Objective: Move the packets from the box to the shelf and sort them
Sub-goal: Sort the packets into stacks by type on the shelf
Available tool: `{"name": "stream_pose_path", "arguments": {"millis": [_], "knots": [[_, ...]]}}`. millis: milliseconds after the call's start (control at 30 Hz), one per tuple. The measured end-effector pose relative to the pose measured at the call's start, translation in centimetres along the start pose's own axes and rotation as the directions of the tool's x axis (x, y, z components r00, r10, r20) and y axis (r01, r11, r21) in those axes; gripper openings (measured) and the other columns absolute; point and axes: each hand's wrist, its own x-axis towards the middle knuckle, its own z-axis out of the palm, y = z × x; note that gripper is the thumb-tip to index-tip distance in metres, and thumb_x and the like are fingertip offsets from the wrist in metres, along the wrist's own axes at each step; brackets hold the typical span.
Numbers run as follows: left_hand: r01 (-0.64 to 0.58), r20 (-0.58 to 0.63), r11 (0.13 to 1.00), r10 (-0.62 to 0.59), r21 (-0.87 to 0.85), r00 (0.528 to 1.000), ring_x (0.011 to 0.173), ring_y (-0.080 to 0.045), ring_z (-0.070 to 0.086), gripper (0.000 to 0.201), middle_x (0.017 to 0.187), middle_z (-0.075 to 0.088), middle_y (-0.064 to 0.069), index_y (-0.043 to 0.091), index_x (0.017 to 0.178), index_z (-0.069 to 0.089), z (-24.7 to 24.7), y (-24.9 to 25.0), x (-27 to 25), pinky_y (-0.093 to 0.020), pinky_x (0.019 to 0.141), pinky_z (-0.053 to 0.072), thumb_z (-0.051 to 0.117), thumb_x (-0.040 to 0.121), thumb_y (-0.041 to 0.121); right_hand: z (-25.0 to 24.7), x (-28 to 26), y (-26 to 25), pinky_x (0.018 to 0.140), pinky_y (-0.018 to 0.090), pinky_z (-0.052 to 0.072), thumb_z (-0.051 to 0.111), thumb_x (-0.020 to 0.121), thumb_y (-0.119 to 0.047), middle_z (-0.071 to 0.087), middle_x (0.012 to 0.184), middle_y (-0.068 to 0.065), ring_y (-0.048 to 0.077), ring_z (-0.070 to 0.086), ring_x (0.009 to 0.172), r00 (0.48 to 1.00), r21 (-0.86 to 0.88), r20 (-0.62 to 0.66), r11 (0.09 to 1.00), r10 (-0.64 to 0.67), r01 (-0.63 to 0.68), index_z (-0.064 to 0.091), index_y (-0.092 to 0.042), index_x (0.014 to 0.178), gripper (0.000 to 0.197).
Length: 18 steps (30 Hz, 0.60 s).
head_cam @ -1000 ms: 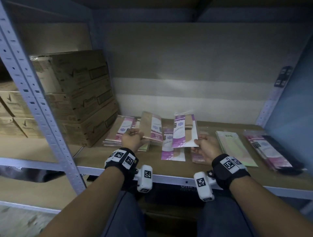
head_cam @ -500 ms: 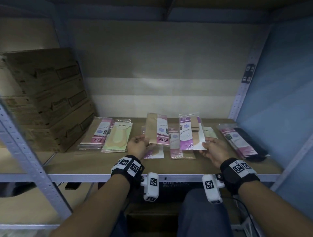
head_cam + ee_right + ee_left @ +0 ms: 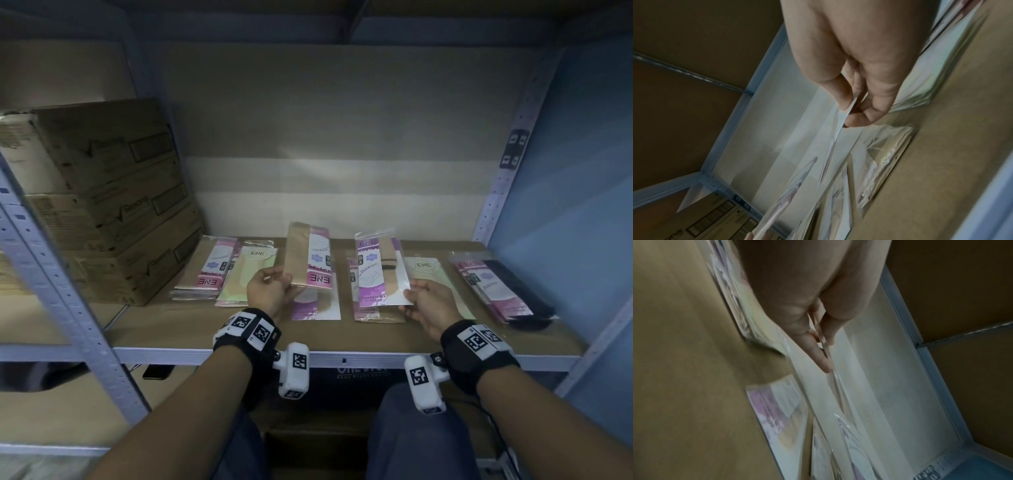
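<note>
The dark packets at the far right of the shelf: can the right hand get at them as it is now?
Probably not yet. The right hand pinches a purple packet, so it is occupied. The path to the dark packets looks free; only the pale green packet lies between, flat.

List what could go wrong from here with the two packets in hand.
Left hand pinches the tan packet only at its bottom edge, so it may slip or flop. The purple packet in the right hand could land on the wrong pile, since similar purple piles lie just beneath.
</note>
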Motion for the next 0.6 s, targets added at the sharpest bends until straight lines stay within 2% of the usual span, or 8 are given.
{"name": "stream_pose_path", "arguments": {"millis": [100, 200, 300, 367, 467, 600], "knots": [[-0.011, -0.033, 1.0, 0.011, 0.011, 0.999, 0.093, -0.033, 0.068, 0.019, 0.108, 0.065, -0.021, 0.006, 0.103, 0.055, -1.7, 1.5, 0.7, -0.031, 0.063, 0.06, 0.06, 0.087, -0.003, 1.3, -0.1, 0.2, 0.061, 0.031, 0.053, 0.049, 0.089, 0.011, 0.062, 0.105, 0.021, 0.027, 0.061, 0.076, 0.999, -0.018, 0.032, 1.0, 0.0, 0.001, 0.055, -0.001, 0.106, 0.022], [-0.039, -0.037, 0.999, 0.038, -0.028, 0.999, 0.086, -0.032, 0.068, 0.021, 0.108, 0.062, -0.023, 0.003, 0.108, 0.051, -3.4, 2.9, 1.1, -0.032, 0.062, 0.061, 0.055, 0.089, -0.007, 2.8, 0.0, 0.7, 0.058, 0.029, 0.053, 0.049, 0.089, 0.011, 0.062, 0.107, 0.022, 0.028, 0.062, 0.079, 0.998, -0.024, 0.058, 1.0, 0.008, -0.007, 0.054, 0.001, 0.112, 0.025], [-0.059, -0.069, 0.997, 0.056, -0.044, 0.996, 0.079, -0.029, 0.068, 0.02, 0.111, 0.059, -0.026, 0.003, 0.105, 0.051, -5.1, 3.6, 1.4, -0.035, 0.068, 0.061, 0.053, 0.089, -0.009, 4.7, 0.3, 1.6, 0.069, 0.036, 0.056, 0.05, 0.09, 0.009, 0.063, 0.108, 0.022, 0.031, 0.063, 0.085, 0.996, -0.053, 0.081, 0.998, 0.031, -0.027, 0.054, -0.001, 0.112, 0.025], [-0.063, -0.094, 0.996, 0.057, -0.059, 0.994, 0.08, -0.029, 0.067, 0.019, 0.115, 0.059, -0.028, 0.002, 0.105, 0.051, -6.3, 3.9, 1.5, -0.035, 0.069, 0.061, 0.052, 0.089, -0.01, 6.1, 0.4, 2.2, 0.076, 0.041, 0.055, 0.049, 0.09, 0.008, 0.065, 0.105, 0.021, 0.031, 0.062, 0.079, 0.994, -0.086, 0.099, 0.995, 0.051, -0.042, 0.054, -0.002, 0.113, 0.026], [-0.073, -0.119, 0.993, 0.062, -0.089, 0.991, 0.081, -0.029, 0.065, 0.014, 0.112, 0.056, -0.026, 0.001, 0.095, 0.053, -8.0, 4.5, 1.5, -0.033, 0.064, 0.061, 0.051, 0.089, -0.011, 8.1, 0.4, 2.8, 0.066, 0.035, 0.055, 0.051, 0.089, 0.008, 0.065, 0.097, 0.017, 0.026, 0.061, 0.071, 0.993, -0.128, 0.104, 0.991, 0.054, -0.041, 0.054, -0.003, 0.113, 0.026], [-0.092, -0.159, 0.992, 0.077, -0.089, 0.984, 0.087, -0.032, 0.063, 0.015, 0.112, 0.054, -0.024, 0.002, 0.093, 0.053, -10.0, 5.0, 1.4, -0.033, 0.062, 0.061, 0.053, 0.087, -0.011, 10.0, 0.3, 3.6, 0.064, 0.032, 0.055, 0.051, 0.088, 0.009, 0.062, 0.107, 0.02, 0.03, 0.063, 0.085, 0.991, -0.142, 0.122, 0.989, 0.053, -0.035, 0.054, -0.004, 0.107, 0.022]]}}
